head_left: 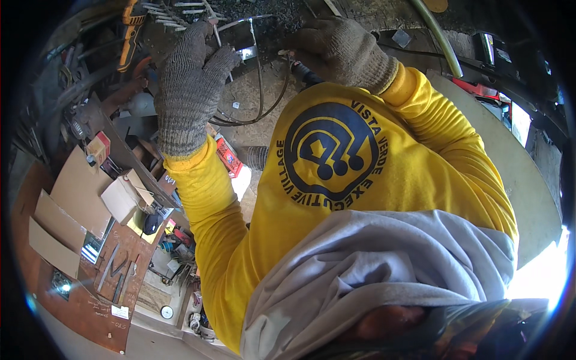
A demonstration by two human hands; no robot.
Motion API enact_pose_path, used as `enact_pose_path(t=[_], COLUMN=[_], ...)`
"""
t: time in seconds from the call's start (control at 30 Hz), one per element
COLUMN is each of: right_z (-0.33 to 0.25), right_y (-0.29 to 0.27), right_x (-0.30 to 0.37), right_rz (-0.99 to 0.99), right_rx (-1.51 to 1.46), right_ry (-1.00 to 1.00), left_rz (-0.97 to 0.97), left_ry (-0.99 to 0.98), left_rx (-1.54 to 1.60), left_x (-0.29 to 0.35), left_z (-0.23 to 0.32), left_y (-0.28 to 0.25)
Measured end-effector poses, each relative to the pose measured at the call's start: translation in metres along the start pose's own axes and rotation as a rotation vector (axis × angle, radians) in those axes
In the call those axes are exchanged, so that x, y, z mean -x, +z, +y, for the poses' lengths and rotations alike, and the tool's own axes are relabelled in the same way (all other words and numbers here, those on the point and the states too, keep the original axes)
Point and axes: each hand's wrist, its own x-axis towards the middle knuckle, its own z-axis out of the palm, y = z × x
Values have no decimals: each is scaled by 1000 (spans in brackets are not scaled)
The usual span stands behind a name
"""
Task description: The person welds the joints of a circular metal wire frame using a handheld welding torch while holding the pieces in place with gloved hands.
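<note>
My left hand [191, 84], in a grey knitted glove, is at the upper left. Its fingers and thumb close about a thin metal rod [216, 35], which passes behind the thumb. My right hand [345, 53], gloved alike, is curled around a dark-handled tool [307, 73] with a copper-coloured tip; the palm hides most of it. Between my hands lies a small shiny metal piece [246, 54] with a thin upright rod beside it. A dark looped cable [261, 99] hangs below.
Several pale rods [171, 15] and an orange-and-black tool [130, 36] are at the upper left. Cardboard pieces [78, 192], an opened box [123, 195] and hand tools are on a brown board [90, 321]. A red-and-white package [228, 157] is near my left forearm. A yellowish hose [437, 33] is at the upper right.
</note>
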Motion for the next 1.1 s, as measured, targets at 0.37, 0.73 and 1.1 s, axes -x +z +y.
enact_pose_path(t=[0.37,0.73,1.1], right_z=[-9,-8,-10], right_y=[7,16,10], right_x=[-12,-22,-15], right_rz=[-37,-11,-72], right_rx=[-9,303,278], right_ry=[-16,-281,-204], left_rz=[-33,71,89], left_ry=[-41,74,176], left_rx=[-119,-158,-138], left_x=[-3,-2,-6], left_z=[9,-2,-7], left_y=[3,10,10])
